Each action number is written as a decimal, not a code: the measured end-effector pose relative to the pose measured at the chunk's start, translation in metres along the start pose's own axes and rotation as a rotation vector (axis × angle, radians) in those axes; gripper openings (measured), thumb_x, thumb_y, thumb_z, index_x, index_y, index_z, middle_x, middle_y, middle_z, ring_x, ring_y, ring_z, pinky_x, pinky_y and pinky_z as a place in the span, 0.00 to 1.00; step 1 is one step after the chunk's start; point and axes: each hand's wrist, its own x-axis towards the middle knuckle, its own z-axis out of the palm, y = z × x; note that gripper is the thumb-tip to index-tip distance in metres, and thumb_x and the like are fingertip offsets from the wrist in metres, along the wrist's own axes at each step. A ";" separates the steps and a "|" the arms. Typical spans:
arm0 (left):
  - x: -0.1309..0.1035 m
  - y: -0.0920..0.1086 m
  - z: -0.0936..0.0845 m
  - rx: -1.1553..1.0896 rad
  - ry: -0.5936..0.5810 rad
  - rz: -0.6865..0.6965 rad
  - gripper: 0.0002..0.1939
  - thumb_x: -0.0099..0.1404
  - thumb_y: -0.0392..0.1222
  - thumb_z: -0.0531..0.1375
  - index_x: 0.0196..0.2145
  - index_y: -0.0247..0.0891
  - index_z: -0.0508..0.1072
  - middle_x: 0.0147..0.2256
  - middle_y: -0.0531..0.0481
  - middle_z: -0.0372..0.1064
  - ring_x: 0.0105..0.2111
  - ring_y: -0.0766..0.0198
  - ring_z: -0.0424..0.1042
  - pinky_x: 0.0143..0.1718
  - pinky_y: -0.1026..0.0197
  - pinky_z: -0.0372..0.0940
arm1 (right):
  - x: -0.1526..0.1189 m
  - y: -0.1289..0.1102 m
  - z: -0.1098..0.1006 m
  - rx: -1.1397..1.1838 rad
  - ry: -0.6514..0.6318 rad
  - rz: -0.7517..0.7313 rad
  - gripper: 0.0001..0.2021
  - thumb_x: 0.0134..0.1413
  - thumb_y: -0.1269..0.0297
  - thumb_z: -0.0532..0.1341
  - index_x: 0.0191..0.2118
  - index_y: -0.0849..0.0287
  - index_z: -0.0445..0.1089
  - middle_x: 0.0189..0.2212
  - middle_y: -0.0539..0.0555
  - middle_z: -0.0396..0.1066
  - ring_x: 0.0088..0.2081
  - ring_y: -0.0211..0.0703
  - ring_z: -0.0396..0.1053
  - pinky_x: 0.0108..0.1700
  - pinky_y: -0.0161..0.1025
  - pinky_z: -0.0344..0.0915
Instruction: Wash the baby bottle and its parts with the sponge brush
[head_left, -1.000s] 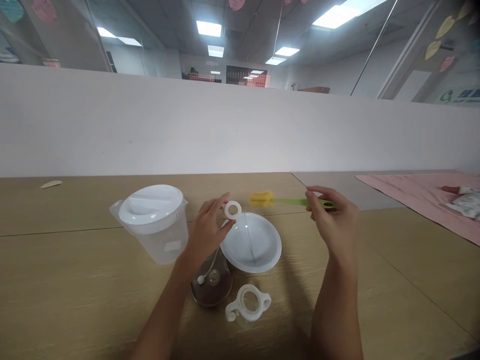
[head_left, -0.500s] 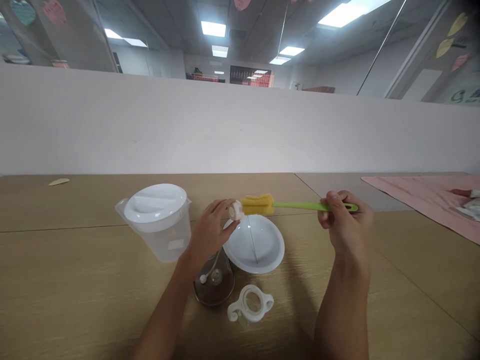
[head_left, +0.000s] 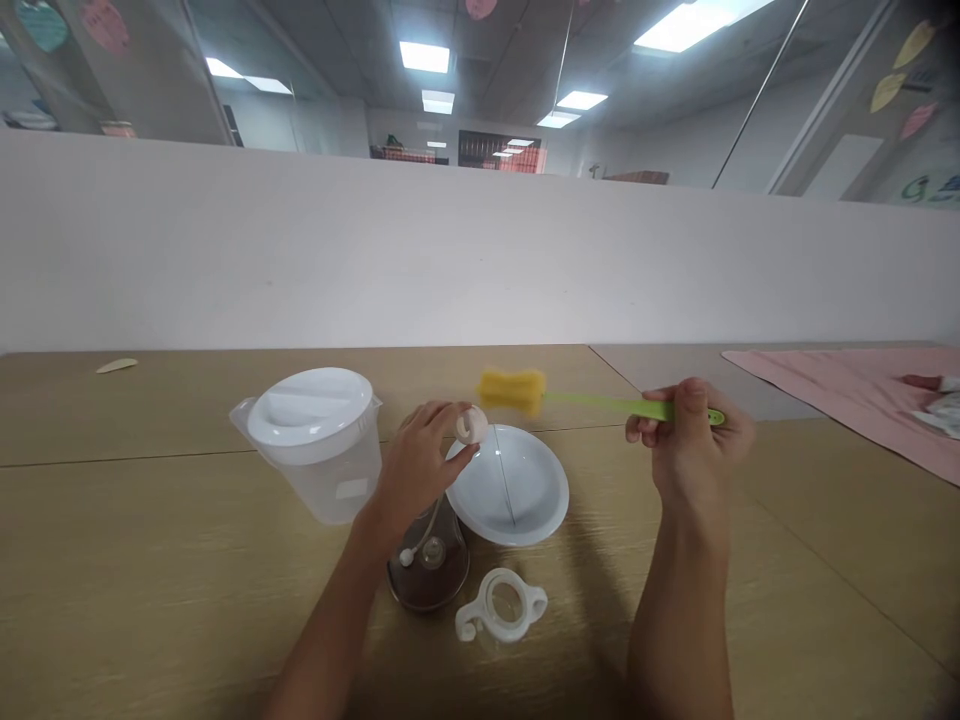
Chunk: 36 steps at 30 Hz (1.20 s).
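Note:
My left hand [head_left: 424,455] pinches a small white round cap [head_left: 472,425] with an opening facing me, above the left rim of a white bowl [head_left: 517,500]. My right hand [head_left: 694,430] is wrapped around the green handle of a sponge bottle brush [head_left: 514,390]. Its yellow sponge head is blurred, above and slightly right of the cap, apart from it. Below my left hand is a brown see-through bottle [head_left: 427,580] with a thin white tube ending in a small knob. A white ring with two handles [head_left: 506,610] lies on the table nearer to me.
A lidded translucent pitcher [head_left: 322,450] stands left of my left hand. At the far right lies a pink cloth [head_left: 847,385], with part of another person's hand [head_left: 922,382] over it. A low white wall [head_left: 465,250] closes off the wooden table [head_left: 150,560] behind.
The brush has lifted off the cap, its sponge head moving up and a little left. My right hand has tilted. My left hand stays nearly in place; the cap's opening now shows more.

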 end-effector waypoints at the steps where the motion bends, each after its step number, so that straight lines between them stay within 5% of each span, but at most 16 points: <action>1: 0.000 0.000 0.000 0.008 0.002 0.000 0.20 0.58 0.39 0.61 0.49 0.44 0.66 0.47 0.50 0.67 0.48 0.58 0.66 0.49 0.54 0.63 | -0.001 -0.002 0.000 -0.007 -0.006 0.005 0.21 0.48 0.49 0.64 0.18 0.60 0.64 0.14 0.46 0.60 0.13 0.31 0.57 0.14 0.32 0.55; 8: -0.001 0.001 0.001 0.022 0.018 0.033 0.19 0.59 0.41 0.61 0.49 0.43 0.65 0.46 0.49 0.68 0.47 0.58 0.67 0.49 0.55 0.63 | -0.006 -0.006 0.010 -0.027 0.101 -0.043 0.19 0.48 0.51 0.64 0.17 0.60 0.66 0.13 0.46 0.60 0.12 0.31 0.57 0.12 0.31 0.51; 13: 0.000 0.001 0.001 0.074 -0.026 0.019 0.19 0.57 0.39 0.62 0.47 0.42 0.67 0.45 0.49 0.68 0.47 0.57 0.67 0.49 0.53 0.63 | -0.006 -0.001 0.009 -0.043 0.023 0.040 0.24 0.47 0.48 0.64 0.12 0.60 0.60 0.11 0.45 0.55 0.12 0.31 0.57 0.12 0.31 0.53; 22: 0.000 0.002 -0.003 0.020 -0.024 0.024 0.20 0.58 0.37 0.61 0.49 0.43 0.66 0.47 0.50 0.68 0.48 0.58 0.66 0.50 0.54 0.62 | -0.006 -0.005 0.015 -0.146 0.219 -0.061 0.21 0.49 0.49 0.62 0.18 0.61 0.68 0.12 0.47 0.60 0.12 0.34 0.61 0.12 0.31 0.52; 27: 0.000 0.003 -0.004 0.030 -0.046 0.025 0.19 0.58 0.32 0.59 0.47 0.42 0.67 0.48 0.50 0.69 0.48 0.58 0.67 0.51 0.54 0.62 | -0.006 -0.005 0.009 -0.093 0.106 -0.029 0.23 0.48 0.50 0.64 0.13 0.60 0.64 0.10 0.46 0.58 0.12 0.32 0.58 0.13 0.31 0.53; 36: -0.002 0.006 -0.007 -0.091 -0.082 -0.040 0.20 0.59 0.42 0.60 0.49 0.45 0.65 0.48 0.52 0.69 0.49 0.57 0.68 0.51 0.52 0.61 | -0.003 -0.009 0.009 0.010 0.203 -0.027 0.21 0.46 0.48 0.64 0.16 0.60 0.67 0.13 0.48 0.63 0.12 0.32 0.58 0.12 0.32 0.51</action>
